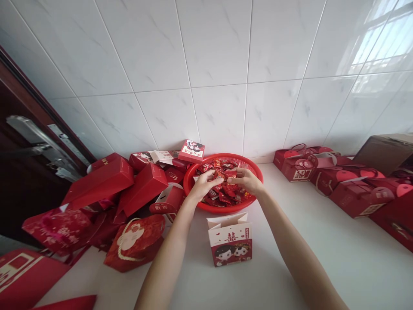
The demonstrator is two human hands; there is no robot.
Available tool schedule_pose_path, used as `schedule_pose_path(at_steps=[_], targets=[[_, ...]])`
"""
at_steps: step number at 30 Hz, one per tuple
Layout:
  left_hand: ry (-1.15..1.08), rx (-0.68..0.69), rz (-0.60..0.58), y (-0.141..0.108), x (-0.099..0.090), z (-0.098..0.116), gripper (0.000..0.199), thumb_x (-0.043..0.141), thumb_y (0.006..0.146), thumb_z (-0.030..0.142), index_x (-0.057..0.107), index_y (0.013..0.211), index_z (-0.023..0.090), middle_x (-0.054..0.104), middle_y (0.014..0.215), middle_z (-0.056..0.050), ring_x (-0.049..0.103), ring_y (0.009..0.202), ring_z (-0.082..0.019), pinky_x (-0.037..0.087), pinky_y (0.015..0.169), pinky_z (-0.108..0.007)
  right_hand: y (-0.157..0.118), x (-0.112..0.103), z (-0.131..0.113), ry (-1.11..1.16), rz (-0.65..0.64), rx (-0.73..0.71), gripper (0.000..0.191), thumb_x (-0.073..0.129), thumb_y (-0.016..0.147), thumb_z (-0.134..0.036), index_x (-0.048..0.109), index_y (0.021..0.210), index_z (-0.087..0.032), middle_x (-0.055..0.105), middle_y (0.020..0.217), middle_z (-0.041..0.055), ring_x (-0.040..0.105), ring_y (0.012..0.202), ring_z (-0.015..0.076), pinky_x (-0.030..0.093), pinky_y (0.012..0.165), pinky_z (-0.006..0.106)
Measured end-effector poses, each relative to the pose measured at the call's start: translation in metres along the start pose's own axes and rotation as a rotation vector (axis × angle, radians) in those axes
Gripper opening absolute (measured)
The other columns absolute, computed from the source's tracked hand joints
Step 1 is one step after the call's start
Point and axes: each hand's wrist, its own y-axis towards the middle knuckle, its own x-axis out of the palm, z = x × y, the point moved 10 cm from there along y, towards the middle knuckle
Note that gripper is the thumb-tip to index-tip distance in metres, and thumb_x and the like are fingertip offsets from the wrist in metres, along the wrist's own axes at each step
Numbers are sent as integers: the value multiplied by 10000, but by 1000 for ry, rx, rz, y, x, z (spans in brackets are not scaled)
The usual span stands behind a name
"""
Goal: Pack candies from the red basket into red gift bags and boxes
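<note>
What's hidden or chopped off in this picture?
All in the head view:
Floor of the red basket: covered by wrapped packets.
Inside bottom of the standing box: hidden by its own front.
Right end of the brown box: cut off by the edge.
Lettering on most packets: too small.

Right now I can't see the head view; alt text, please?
A person's left hand and right hand reach among small red packets in a round red basket. Nearer the camera, an open-topped printed carton stands on a white table. Red boxes and bags crowd the left; more red boxes line the right, before a tiled wall.
</note>
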Motion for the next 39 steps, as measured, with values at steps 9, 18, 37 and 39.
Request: schedule_pose_path(at_steps=[9,18,37,39], targets=[[37,-7,-43,-2,3,6,615,915,498,265,759,1090,209,731,1172,-68,620,1152,-284,509,966,-397,0,5,0,-62,-59,-6,414,905,521,-299,687,853,-180,626,624,-47,579,560,120,428,505,229],[-8,-15,62,-4,-7,12,548,946,496,388,800,985,187,780,1055,-83,653,1166,-339,465,1060,-465,-5,12,-10,-27,-95,-52,400,930,520,-350,664,760,-171,656,668,-32,588,584,112,433,523,217],[-165,-73,143,-5,-9,6,578,939,467,482,818,937,167,798,929,-75,714,946,-274,544,906,-387,2,9,8,125,-119,61,556,975,496,-211,721,988,-170,713,772,-2,676,679,144,547,598,226],[-104,-45,45,-5,0,10,568,936,492,464,819,956,159,797,1003,-95,694,1050,-296,503,993,-397,1,10,7,124,-116,55,527,966,516,-212,725,983,-169,718,764,-6,671,673,137,549,611,222]])
